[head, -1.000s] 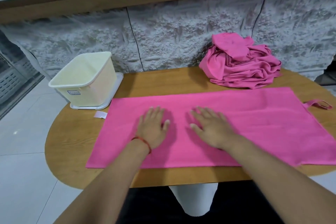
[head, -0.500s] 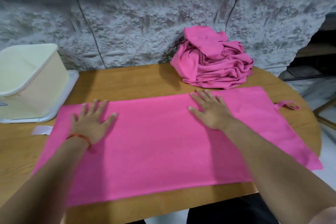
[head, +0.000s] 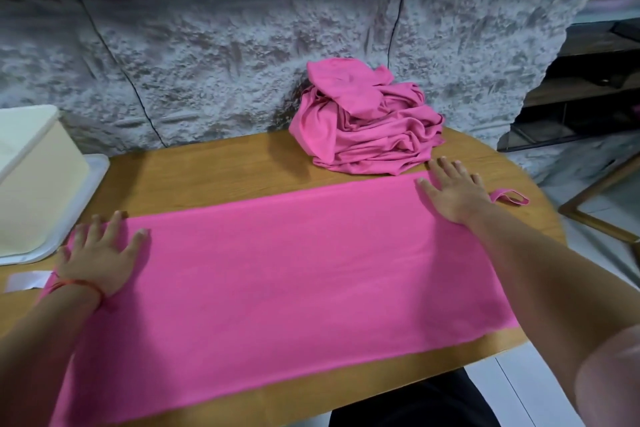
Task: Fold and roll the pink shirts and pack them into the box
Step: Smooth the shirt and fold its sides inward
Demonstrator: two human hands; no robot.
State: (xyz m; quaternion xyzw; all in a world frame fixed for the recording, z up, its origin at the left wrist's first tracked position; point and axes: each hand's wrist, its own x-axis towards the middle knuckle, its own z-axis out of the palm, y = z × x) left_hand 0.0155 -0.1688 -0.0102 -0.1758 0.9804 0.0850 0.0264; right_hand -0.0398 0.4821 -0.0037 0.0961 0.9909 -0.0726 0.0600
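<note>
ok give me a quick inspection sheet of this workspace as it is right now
surface: rounded wooden table
job's things: flat pink shirt spread along it; crumpled pile of pink shirts behind it; cream box at left on a white tray
clutter: white paper slip near the tray
grippers: left hand and right hand flat, fingers straight, on opposite ends of the shirt
cables: nothing seen
surroundings: grey stone wall behind; dark shelving at right

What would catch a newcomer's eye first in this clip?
A pink shirt lies flat across the wooden table, the left hand pressing its left end, the right hand its far right corner. Behind it a crumpled pile of pink shirts sits by the stone wall; a cream box stands far left.
</note>
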